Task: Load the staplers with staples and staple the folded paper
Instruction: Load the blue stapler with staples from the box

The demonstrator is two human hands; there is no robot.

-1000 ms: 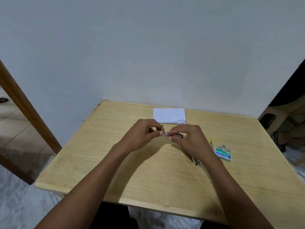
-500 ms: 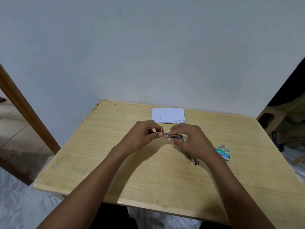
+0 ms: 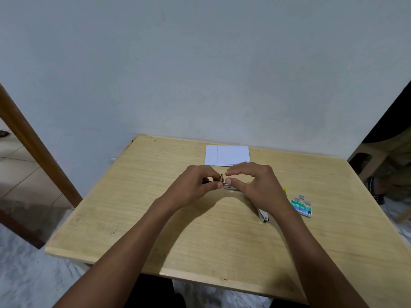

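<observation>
Over the middle of the wooden table [image 3: 200, 236] my left hand [image 3: 195, 185] and my right hand [image 3: 260, 185] meet around a small metal stapler [image 3: 230, 187], mostly hidden by the fingers. The left fingers pinch its left end, where a small part [image 3: 221, 177] sticks up. My right thumb presses on the stapler's metal body while the right forefinger arches above it. The folded white paper [image 3: 226, 155] lies flat beyond the hands near the wall. A second, silver stapler [image 3: 263, 215] lies under my right wrist. A green staple box [image 3: 301, 206] with loose staple strips sits to the right.
The table stands against a grey-white wall. A brown door frame [image 3: 33, 150] slants at the left over tiled floor. At the right edge a plastic stool [image 3: 364, 156] and part of a seated person show. A small yellow item [image 3: 285, 190] lies beside the staple box.
The hands stay together on the stapler. My right forefinger has lifted off and arched upward; the thumb remains on the metal body. The view has shifted slightly.
</observation>
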